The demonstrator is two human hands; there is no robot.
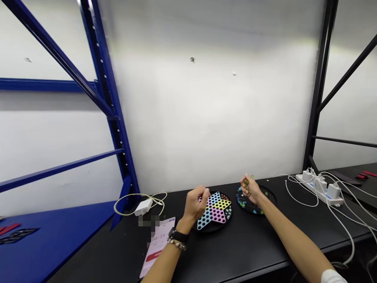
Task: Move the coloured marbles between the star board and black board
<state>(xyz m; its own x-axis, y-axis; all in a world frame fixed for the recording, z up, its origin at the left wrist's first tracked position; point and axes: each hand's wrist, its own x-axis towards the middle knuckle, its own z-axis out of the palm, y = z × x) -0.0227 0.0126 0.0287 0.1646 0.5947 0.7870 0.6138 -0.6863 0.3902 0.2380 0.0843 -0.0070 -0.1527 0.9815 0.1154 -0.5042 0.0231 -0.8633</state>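
Observation:
A round black Chinese checkers board with a pastel star of holes lies on the black table. My left hand hovers at the board's left edge, fingers curled; what they hold is hidden. My right hand is raised over a black round tray of coloured marbles, its fingers pinched on several small marbles. A watch and a bead bracelet sit on my left wrist.
A phone with a timer lies at the front left. A white charger with a coiled cable is behind it. A power strip with plugs and white wires sits at the right. Blue shelving stands left, black shelving right.

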